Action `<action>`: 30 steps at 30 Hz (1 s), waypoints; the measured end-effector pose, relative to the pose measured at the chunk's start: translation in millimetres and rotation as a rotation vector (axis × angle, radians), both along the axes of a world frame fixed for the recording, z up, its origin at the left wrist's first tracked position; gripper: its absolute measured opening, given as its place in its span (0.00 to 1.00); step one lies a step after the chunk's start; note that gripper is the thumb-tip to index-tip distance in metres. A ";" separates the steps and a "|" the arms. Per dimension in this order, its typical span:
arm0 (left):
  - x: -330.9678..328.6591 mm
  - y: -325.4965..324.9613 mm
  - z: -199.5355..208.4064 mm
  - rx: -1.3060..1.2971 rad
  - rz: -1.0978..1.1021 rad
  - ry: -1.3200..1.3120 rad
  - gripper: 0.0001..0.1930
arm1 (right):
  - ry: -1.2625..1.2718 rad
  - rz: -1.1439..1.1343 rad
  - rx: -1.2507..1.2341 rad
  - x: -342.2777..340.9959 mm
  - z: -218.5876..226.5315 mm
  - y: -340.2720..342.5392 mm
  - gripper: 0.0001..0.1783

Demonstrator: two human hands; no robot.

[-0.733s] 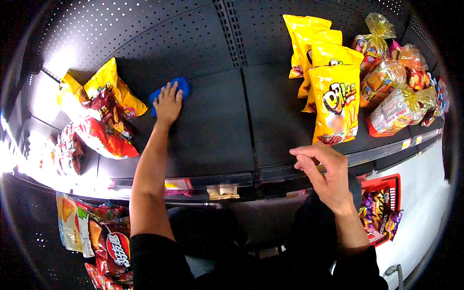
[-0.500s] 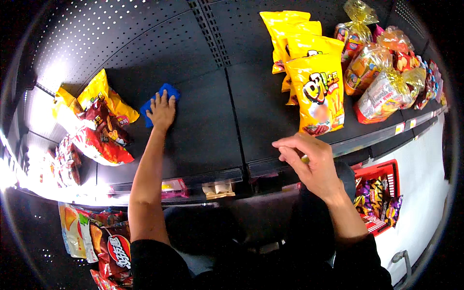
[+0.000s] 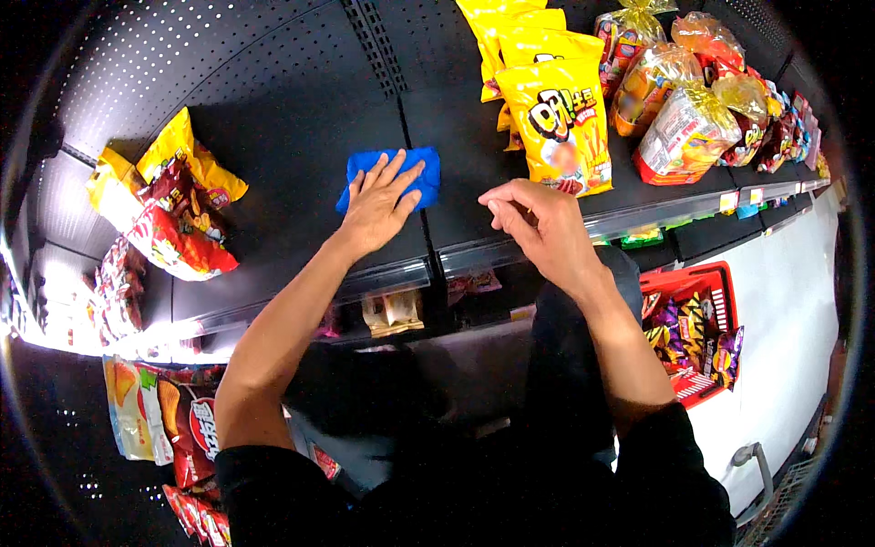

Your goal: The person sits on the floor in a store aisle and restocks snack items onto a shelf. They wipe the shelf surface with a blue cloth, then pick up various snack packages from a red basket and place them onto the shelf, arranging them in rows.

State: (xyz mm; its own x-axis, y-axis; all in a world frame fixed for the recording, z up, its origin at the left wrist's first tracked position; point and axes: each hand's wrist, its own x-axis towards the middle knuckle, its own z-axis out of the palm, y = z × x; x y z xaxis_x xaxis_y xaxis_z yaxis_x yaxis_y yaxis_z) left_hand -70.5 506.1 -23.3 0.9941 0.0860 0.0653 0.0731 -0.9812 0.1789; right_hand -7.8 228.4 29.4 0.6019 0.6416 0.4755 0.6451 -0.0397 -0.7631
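My left hand [image 3: 374,208] lies flat with its fingers spread on a blue cloth [image 3: 428,171], pressing it against the black shelf [image 3: 292,205]. The cloth covers part of the seam between two shelf panels. Over the shelf's front edge hovers my right hand [image 3: 545,235], its fingers curled in and the thumb close to the index finger. No object shows in it. Just beyond it stands the front bag of a row of yellow snack bags [image 3: 558,128]. Left of the cloth, yellow, brown and red snack bags [image 3: 187,228] lean together.
Clear-wrapped snack bundles [image 3: 684,137] fill the shelf's right end. Along the front runs a clear price rail [image 3: 583,226]. A red basket [image 3: 725,283] of purple and yellow packets stands on the pale floor at right. More bags [image 3: 182,419] hang below left.
My left hand has slid the blue cloth right and slightly nearer, up to the panel seam. My right hand has shifted a little left and up in the picture as the view moved.
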 end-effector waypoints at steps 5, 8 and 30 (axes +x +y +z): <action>-55.8 -11.1 9.0 0.006 -0.112 0.037 0.26 | -0.082 0.003 -0.025 2.6 -6.1 0.2 0.07; -77.8 -8.1 18.1 0.004 -0.064 0.070 0.27 | -0.076 0.006 -0.031 -0.8 -3.4 0.3 0.07; -39.6 184.5 -25.6 0.075 0.658 -0.096 0.35 | -0.054 0.005 -0.145 -19.7 6.5 11.1 0.06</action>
State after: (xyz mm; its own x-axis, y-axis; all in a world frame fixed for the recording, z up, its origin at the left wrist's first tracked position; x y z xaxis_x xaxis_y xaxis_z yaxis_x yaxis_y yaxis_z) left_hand -110.1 690.6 -48.9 0.7251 0.6646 0.1803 0.6480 -0.7471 0.1480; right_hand -27.5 239.6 35.9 0.5745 0.7090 0.4090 0.6853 -0.1433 -0.7140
